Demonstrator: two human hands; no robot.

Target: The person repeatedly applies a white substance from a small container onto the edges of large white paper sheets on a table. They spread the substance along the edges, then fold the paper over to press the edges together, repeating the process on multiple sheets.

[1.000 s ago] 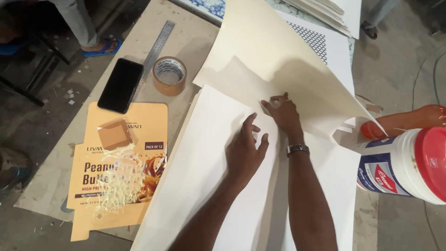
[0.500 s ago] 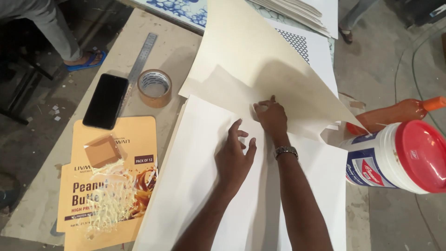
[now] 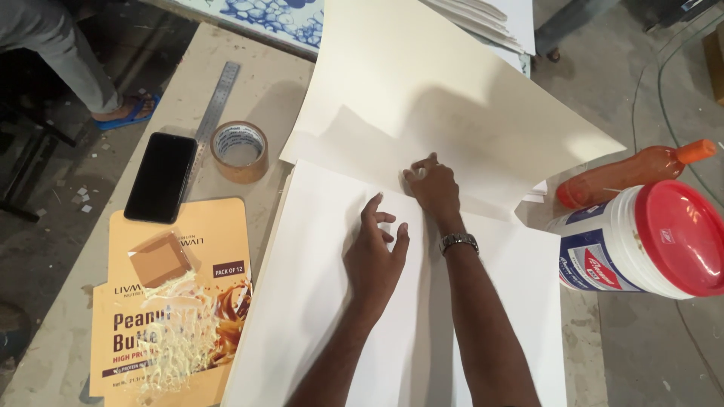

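A large white sheet [image 3: 317, 301] lies flat on the table [image 3: 275, 98] under a lifted cream sheet [image 3: 452, 105]. The left hand [image 3: 375, 256] presses it with fingers spread; the right hand [image 3: 434, 188] seems to pinch the cream sheet's edge. Tape roll [image 3: 239, 151] and phone [image 3: 161, 177] lie well left.

White sheet [image 3: 317, 301], cream folded sheet [image 3: 452, 98]. Tape roll [image 3: 239, 151] brown. Phone [image 3: 161, 177] black. Flat carton [image 3: 170, 301] orange-tan with dark brown print. Ruler [image 3: 217, 102] grey metal. Tub [image 3: 641, 241] white, blue-red label, red lid. Bottle [image 3: 633, 169] orange. Watch [image 3: 458, 241] silver.
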